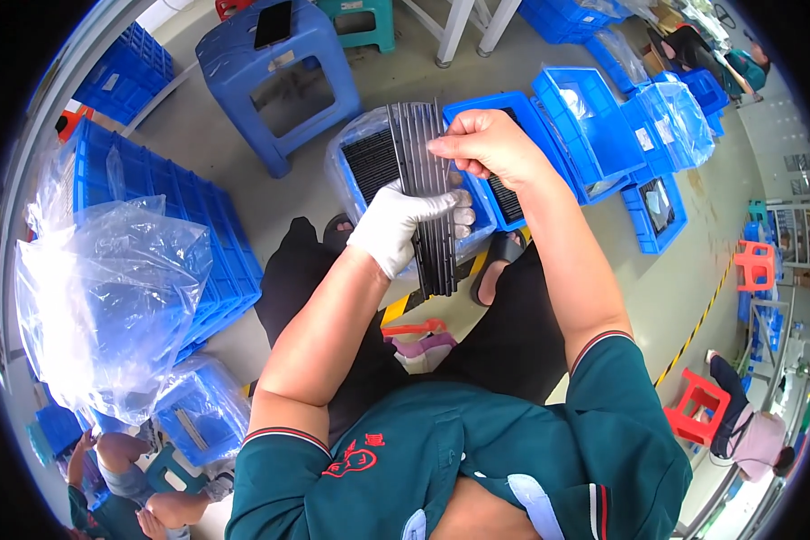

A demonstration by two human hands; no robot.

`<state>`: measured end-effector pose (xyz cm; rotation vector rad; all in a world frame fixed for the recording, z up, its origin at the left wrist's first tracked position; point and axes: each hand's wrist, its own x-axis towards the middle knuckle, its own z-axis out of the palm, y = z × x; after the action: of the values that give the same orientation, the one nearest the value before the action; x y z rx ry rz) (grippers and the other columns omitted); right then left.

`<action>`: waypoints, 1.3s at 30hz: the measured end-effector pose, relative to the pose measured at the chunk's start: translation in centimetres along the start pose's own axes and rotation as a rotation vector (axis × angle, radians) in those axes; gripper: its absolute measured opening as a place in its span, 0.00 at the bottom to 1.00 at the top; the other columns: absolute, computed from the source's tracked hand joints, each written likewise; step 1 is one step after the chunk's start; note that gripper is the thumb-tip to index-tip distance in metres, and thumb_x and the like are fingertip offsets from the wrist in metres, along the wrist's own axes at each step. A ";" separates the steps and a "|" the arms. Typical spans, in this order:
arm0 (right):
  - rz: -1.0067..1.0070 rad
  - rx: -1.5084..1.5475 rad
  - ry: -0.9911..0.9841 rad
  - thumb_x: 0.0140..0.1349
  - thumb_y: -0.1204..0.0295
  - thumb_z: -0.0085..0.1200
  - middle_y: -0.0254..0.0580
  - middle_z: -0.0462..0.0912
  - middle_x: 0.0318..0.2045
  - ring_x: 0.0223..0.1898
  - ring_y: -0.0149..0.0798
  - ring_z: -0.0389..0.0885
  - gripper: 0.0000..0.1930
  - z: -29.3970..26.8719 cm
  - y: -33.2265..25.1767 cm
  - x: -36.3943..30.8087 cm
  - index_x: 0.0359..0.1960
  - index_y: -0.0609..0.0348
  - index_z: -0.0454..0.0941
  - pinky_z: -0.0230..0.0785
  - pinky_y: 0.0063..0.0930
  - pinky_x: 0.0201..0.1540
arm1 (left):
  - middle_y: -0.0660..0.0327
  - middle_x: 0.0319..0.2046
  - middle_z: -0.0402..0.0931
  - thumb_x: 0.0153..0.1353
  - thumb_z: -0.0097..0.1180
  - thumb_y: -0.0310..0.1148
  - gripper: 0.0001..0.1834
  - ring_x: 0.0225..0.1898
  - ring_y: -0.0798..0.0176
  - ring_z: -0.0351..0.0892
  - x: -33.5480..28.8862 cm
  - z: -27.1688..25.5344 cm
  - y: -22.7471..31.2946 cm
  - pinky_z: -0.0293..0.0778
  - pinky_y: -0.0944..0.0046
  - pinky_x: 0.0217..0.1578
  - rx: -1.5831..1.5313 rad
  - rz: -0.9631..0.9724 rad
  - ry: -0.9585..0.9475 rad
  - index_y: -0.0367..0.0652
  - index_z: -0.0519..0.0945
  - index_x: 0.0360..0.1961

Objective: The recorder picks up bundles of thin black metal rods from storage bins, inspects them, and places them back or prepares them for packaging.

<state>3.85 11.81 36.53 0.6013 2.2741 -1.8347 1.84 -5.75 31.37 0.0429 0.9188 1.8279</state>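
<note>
Taking the blue stool (283, 67) at the top of the view as the landmark: far to its lower left, a large clear plastic bag (108, 297) is billowing over a stack of blue crates (211, 243), and below that another person's hands (166, 504) are showing at the lower edge.

Below and to the right of the stool, the person's left hand (403, 223), wearing a white glove, is wrapping around a stack of thin dark strips (427, 198), its fingers closed across the front of the bundle about midway down. The strips are looking dark grey to black, flat and narrow, packed face to face so their edges are reading as fine parallel lines with paler gaps between them. The long axis of the bundle is running nearly vertically in the picture, leaning a little: its upper end is pointing away from the person toward the stool's side of the floor, its lower end toward the person's lap.

Further right of the stool, the bare right hand (488, 144) is pinching the upper right edge of the bundle, thumb and fingers drawn narrow on a strip or two.

Behind the bundle, a plastic-lined blue bin (360, 175) is holding more of the dark strips. To the right of the stool, several open blue bins (594, 126) are lying scattered across the grey floor (405, 54), and red stools (697, 405) are standing far to the lower right.
</note>
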 end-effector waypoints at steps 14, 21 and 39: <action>-0.379 -0.073 0.268 0.55 0.71 0.65 0.32 0.81 0.21 0.22 0.22 0.75 0.07 1.8 0.0 -2.6 0.29 0.61 0.82 0.69 0.17 0.27 | 0.55 0.34 0.80 0.56 0.59 0.20 0.13 0.34 0.57 0.83 -0.6 0.4 0.9 0.81 0.58 0.35 -0.093 0.087 0.135 0.36 0.77 0.44; -0.504 -0.206 0.341 0.54 0.71 0.66 0.35 0.82 0.20 0.22 0.23 0.76 0.07 2.7 1.0 -1.7 0.28 0.61 0.81 0.69 0.17 0.27 | 0.55 0.33 0.80 0.56 0.60 0.21 0.13 0.33 0.57 0.83 -0.4 0.2 0.7 0.81 0.59 0.34 -0.032 0.094 0.184 0.36 0.77 0.43; -0.985 -0.914 0.482 0.48 0.69 0.67 0.37 0.78 0.19 0.22 0.41 0.78 0.10 5.1 1.6 -1.8 0.23 0.56 0.76 0.69 0.30 0.25 | 0.59 0.30 0.79 0.53 0.62 0.24 0.13 0.28 0.63 0.80 0.6 -0.5 -0.4 0.77 0.65 0.29 0.073 0.197 0.347 0.40 0.78 0.41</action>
<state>5.43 6.77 34.57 -0.3512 3.6980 -0.5353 1.64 -5.44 30.58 -0.1475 1.2612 2.0203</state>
